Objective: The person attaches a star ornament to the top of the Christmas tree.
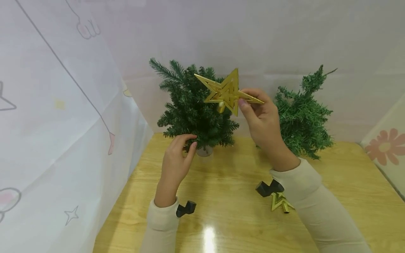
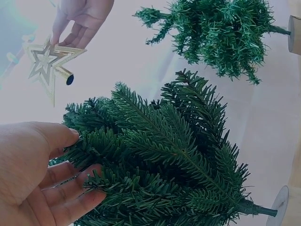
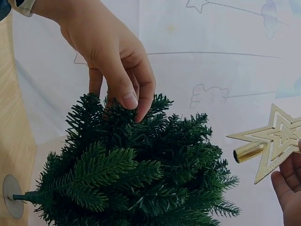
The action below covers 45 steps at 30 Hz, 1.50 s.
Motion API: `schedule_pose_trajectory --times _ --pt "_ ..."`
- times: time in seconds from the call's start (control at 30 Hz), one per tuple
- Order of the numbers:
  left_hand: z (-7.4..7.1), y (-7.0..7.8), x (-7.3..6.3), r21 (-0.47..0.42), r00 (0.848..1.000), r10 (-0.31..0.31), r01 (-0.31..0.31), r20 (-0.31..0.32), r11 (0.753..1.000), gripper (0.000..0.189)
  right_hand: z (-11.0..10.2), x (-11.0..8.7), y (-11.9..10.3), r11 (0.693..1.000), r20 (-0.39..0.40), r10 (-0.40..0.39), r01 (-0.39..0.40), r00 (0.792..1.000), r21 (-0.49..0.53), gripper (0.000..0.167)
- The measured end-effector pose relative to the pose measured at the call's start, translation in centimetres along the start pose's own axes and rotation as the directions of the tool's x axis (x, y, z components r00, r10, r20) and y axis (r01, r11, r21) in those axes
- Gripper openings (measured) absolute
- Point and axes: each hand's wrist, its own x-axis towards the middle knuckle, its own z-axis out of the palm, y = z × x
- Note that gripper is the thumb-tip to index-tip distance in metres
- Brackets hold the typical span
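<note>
In the head view, my right hand (image 1: pixel 264 121) pinches one point of a gold star tree topper (image 1: pixel 228 92) between thumb and fingers. The star is raised in front of the upper part of a small dark-green artificial Christmas tree (image 1: pixel 186 105). Its hollow gold socket (image 3: pixel 249 151) shows in the right wrist view. My left hand (image 1: pixel 175 160) is at the tree's lower left side. Seen from the left wrist, its loosely bent fingers (image 2: pixel 70 190) and thumb touch the needle tips, with a gap between them. Some fingertips are hidden among the branches.
A second, lighter-green tree (image 1: pixel 303 119) stands to the right, partly behind my right forearm. Another gold star topper (image 1: pixel 278 202) lies on the wooden table (image 1: pixel 221 189) beside the right sleeve. A printed white cloth (image 1: pixel 72 123) hangs at the left and back.
</note>
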Motion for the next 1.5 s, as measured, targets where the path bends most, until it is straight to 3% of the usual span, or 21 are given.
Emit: schedule_pose_trajectory --times 1.07,1.5 --pt "-0.2 0.2 -0.3 0.01 1.0 -0.021 0.021 -0.001 1.0 0.024 0.1 0.4 0.1 1.0 0.014 0.003 -0.003 1.0 -0.023 0.023" --pt "-0.3 0.4 -0.2 0.002 1.0 -0.012 0.012 -0.003 1.0 0.025 0.3 1.0 0.6 0.998 0.001 0.063 -0.063 0.998 -0.014 0.022"
